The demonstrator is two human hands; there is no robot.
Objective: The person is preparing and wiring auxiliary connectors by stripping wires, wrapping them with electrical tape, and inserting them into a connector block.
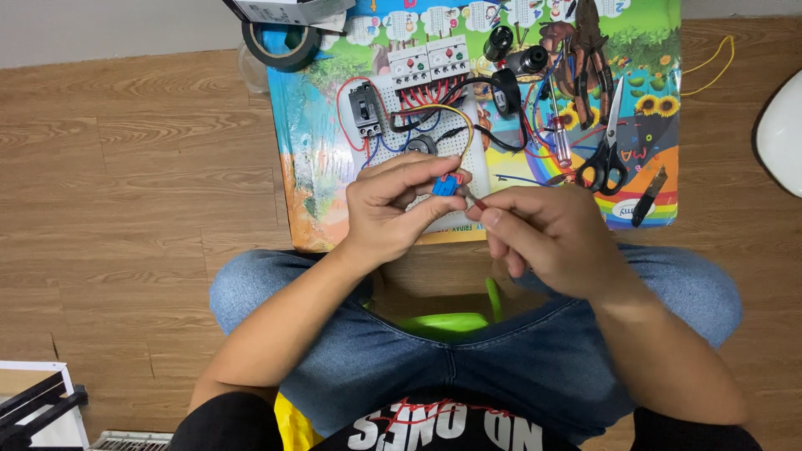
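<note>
A white box lay at the top edge beside a tape roll. The left hand pinched a small blue connector over the colourful mat. The right hand gripped a thin tool, angled up-left, its tip at the connector. Wooden floor lay all around.

Both forearms bare, angled inward from the knees, hands meeting just short of the white perforated board. Left hand: fingers curled, thumb and fingertips pinched together on the side nearest the board. Right hand: back facing up, fingers folded in, thumb and index tips pinched, almost touching the left fingertips.
</note>
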